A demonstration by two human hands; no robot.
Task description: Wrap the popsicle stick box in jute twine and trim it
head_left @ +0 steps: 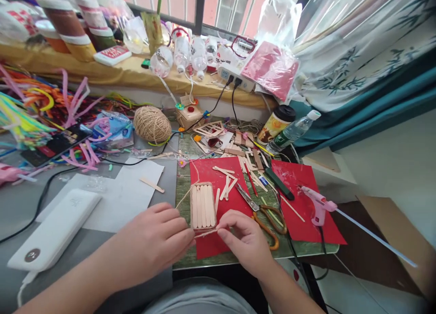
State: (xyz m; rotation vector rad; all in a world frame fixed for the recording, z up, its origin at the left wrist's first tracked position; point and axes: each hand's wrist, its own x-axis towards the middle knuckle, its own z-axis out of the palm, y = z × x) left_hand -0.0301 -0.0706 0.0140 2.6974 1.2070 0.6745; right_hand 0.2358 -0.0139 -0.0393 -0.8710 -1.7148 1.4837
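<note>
A small rectangle of pale wooden sticks [203, 206], edged with twine, lies on the left part of a red sheet [235, 166]. At its lower left corner is my left hand [163, 241], fingers curled together around the twine [205, 234]. My right hand [245, 241] pinches the same twine between thumb and forefinger at the lower right corner. The strand runs between both hands along the near edge. Another strand leads up from the rectangle. Loose sticks [226, 184] and open scissors [260, 209] lie to the right.
A twine ball [152, 124] stands behind. A white power bank [54, 230] is at left, a pink glue gun [316, 205] at right. A water bottle [293, 131] and a dark-lidded cup [276, 123] stand at back right. Black cables cross the table.
</note>
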